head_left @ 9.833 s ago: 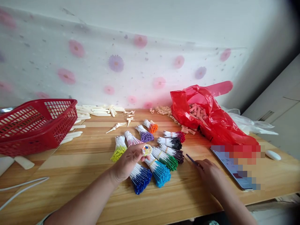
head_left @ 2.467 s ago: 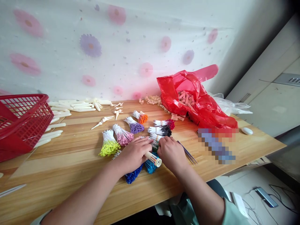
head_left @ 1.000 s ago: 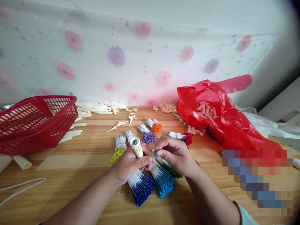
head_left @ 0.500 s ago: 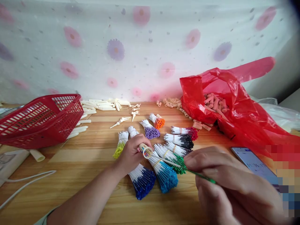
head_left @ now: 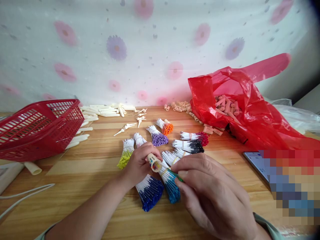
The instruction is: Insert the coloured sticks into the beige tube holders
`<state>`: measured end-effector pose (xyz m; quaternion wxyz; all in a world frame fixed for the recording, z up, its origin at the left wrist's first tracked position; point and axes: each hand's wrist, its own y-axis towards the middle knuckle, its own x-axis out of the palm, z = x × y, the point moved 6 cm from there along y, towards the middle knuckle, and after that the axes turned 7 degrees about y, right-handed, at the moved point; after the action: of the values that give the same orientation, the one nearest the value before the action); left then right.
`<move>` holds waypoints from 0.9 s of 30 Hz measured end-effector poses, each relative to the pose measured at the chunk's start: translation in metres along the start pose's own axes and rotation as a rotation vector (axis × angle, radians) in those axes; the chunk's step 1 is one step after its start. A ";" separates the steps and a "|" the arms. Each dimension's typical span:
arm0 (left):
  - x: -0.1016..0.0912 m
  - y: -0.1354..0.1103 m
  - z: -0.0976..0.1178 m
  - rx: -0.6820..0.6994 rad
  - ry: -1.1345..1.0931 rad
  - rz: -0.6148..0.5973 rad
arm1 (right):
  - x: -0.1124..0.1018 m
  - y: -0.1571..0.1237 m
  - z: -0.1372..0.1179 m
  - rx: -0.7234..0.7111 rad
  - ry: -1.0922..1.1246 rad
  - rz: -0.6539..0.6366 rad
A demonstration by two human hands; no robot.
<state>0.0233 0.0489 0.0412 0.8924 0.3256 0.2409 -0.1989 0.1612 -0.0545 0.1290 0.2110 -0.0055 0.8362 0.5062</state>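
Note:
My left hand [head_left: 138, 163] is closed around a cream pen barrel [head_left: 154, 162], its open end turned toward my right hand. My right hand [head_left: 212, 193] pinches a thin green-tipped refill [head_left: 175, 174] whose white end reaches into the barrel's mouth. Under and around both hands lie banded bundles of refills: dark blue [head_left: 150, 191], light blue [head_left: 172, 186], yellow [head_left: 125, 154], purple [head_left: 157, 136], orange [head_left: 165, 126], black [head_left: 188, 145] and red [head_left: 193, 136]. A green bundle is mostly hidden by my right hand.
A red mesh basket [head_left: 37, 128] stands at the left. Cream pen barrels [head_left: 100, 111] lie along the back. A red plastic bag [head_left: 235, 110] with small cream parts sits at the right, and a phone [head_left: 257, 163] lies in front of it. White cable [head_left: 22, 196] runs at the near left.
My right hand has drawn a green-tipped refill out of the bundles and moved left, bringing its white end into the barrel that my left hand keeps holding.

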 end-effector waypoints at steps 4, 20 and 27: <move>-0.004 -0.002 -0.005 -0.048 0.096 0.016 | -0.001 0.002 0.007 0.053 0.025 0.055; -0.019 -0.005 0.012 0.047 0.361 0.042 | 0.018 -0.006 0.039 0.102 -0.154 -0.003; -0.027 -0.006 0.022 0.131 0.528 0.192 | 0.020 -0.006 0.046 0.192 -0.063 0.032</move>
<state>0.0049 0.0351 0.0677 0.7906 0.4445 0.4196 -0.0371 0.1600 -0.0144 0.0982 0.2286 0.0438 0.8738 0.4270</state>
